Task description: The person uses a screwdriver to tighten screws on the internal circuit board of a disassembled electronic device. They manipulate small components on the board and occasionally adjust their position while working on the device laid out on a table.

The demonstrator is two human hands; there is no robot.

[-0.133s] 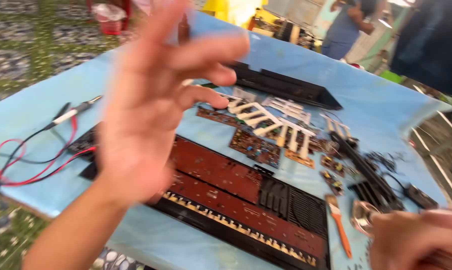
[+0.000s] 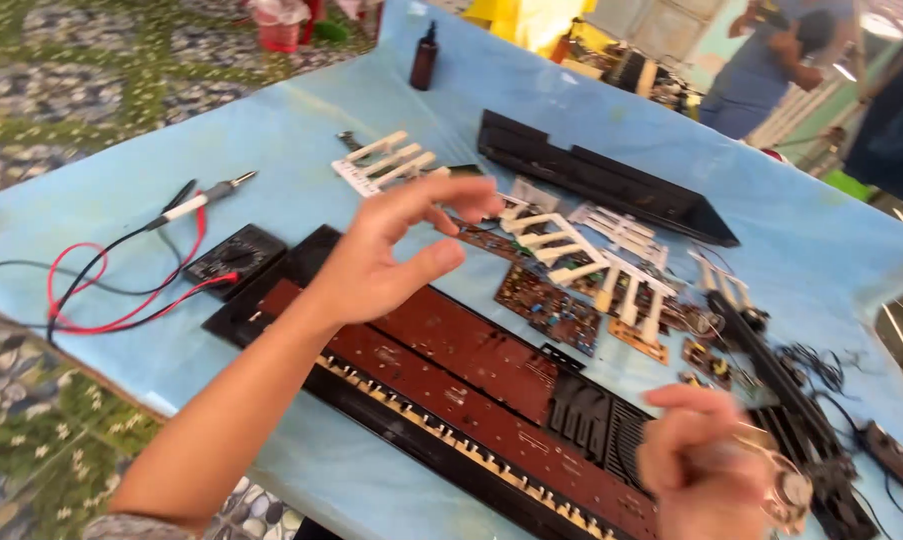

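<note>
Left hand (image 2: 376,262) grip spread, empty, above keyboard chassis (image 2: 451,385) | chassis: long, stiff, fragile board; lift by edges | right hand (image 2: 706,470) pinches small shiny part (image 2: 783,488), likely light.

Blue table (image 2: 301,120), (reddish-brown) circuit board (image 2: 451,345).

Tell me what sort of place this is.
Probably an informal electronics repair spot. A dismantled keyboard chassis lies open on a table covered in blue cloth, with loose white keys and circuit boards spread around, and a multimeter with red and black leads beside them.
</note>
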